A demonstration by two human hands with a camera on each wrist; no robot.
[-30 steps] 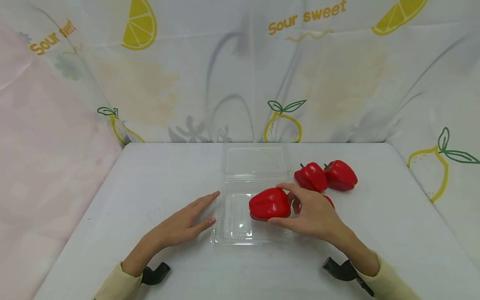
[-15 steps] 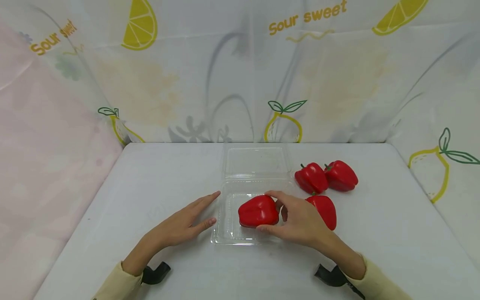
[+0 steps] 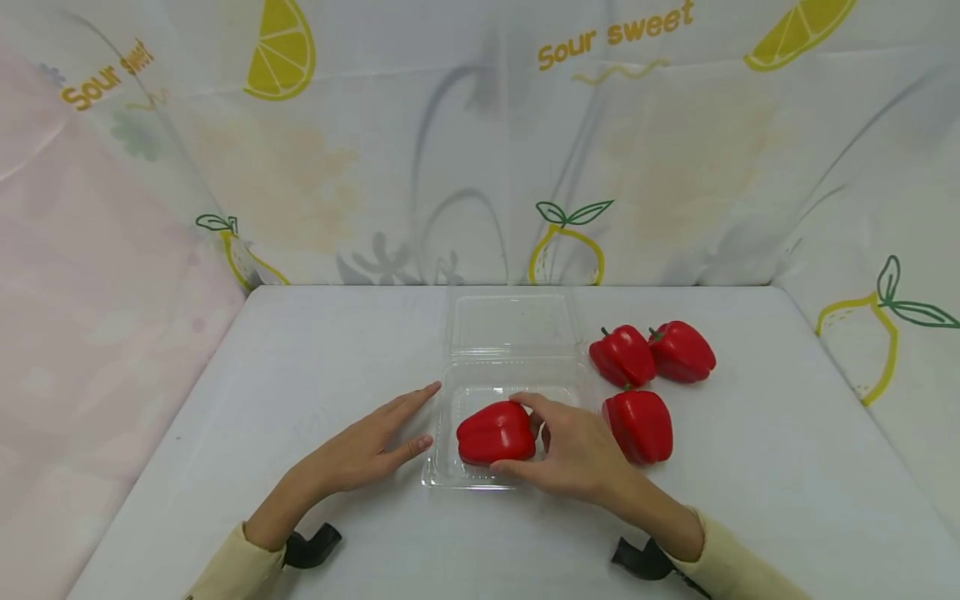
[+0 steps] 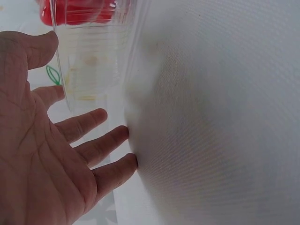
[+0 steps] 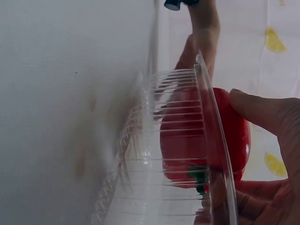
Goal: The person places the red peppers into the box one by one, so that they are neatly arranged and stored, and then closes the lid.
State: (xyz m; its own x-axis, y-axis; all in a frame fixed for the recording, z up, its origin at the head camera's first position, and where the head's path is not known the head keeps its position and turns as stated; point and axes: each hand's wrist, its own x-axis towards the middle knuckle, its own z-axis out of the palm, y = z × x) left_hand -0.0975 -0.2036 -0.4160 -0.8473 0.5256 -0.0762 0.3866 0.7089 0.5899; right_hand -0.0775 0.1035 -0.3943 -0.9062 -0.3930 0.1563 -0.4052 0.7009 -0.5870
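Pepper in hand: red bell pepper (image 3: 491, 433) sits between the right hand's (image 3: 573, 450) thumb and fingers, thumb on the near side, fingers round the far side, gripping its stem end. It's within the base of the clear container (image 3: 448, 429), toward the near left; can't really tell if it's touching the bottom.
Stem: green stem (image 5: 197, 174) shows through the clear wall in the right wrist view, close to the fingers.
Left hand: left hand (image 3: 363, 454) is spread and holding nothing, fingertips right by the container's left edge. Contact? Hard to say.
Pepper count: four total, so one gripped plus three loose peppers (image 3: 639, 427) off to the right, the far two side by side.
Container count: just the one, its lid (image 3: 513, 321) laid back on the far side.
Wrist gear: two black mounts (image 3: 311, 547), one by each pale yellow sleeve (image 3: 236, 567).
Table: white tabletop (image 3: 780, 467), faintly textured up close.
Room: pale backdrop (image 3: 675, 150) with lemons and "Sour sweet" lettering, pinkish on the left.
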